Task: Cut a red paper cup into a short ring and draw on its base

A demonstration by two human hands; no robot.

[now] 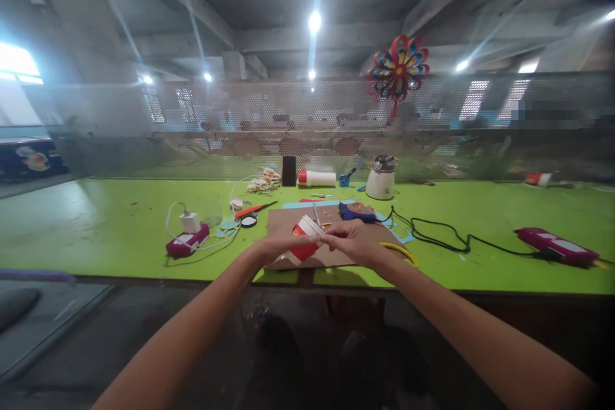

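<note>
A red paper cup (pixel 303 251) with a white rim is tilted above a brown cardboard sheet (pixel 278 224). My left hand (pixel 281 245) is wrapped round its left side and holds it. At the right end of the white rim, the thumb and fingers of my right hand (pixel 353 240) are pinched together on the edge. Any small piece between those fingertips is too small to make out. Just beyond my right hand, a blue glue gun (pixel 355 213) lies on the cardboard. A yellow curved strip (pixel 401 252) rests beside my right wrist.
On the green table (pixel 125 230) are a purple power strip (pixel 187 242), a red-handled cutter (pixel 247 211) and a black round tin (pixel 248 220). Behind stand stacked cups (pixel 317 178) and a white pot (pixel 380 186). A black cord (pixel 437 237) runs right to another power strip (pixel 557 246).
</note>
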